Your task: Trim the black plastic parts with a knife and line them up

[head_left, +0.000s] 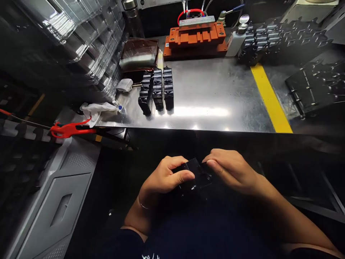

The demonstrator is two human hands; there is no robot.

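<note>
My left hand (pixel 171 174) is wrapped around a glossy black moulded part (pixel 198 174), thumb across its near face, in front of the bench edge. At the part's upper right corner, my right hand (pixel 231 167) is closed in a pinch, thumb against forefinger. Something thin and dark may sit between those fingertips, too small to make out. The lower side of the held part blends into the dark clothing behind it. On the bench beyond, three similar black parts (pixel 157 90) stand side by side in a row.
An orange fixture (pixel 196 39) sits at the back of the metal bench (pixel 215 90), beside a white bottle (pixel 235 43). More black parts (pixel 260 39) stand right of it. Clear plastic trays (pixel 88 46) are stacked left. A red-handled tool (pixel 71 129) lies near a grey bin (pixel 64 201).
</note>
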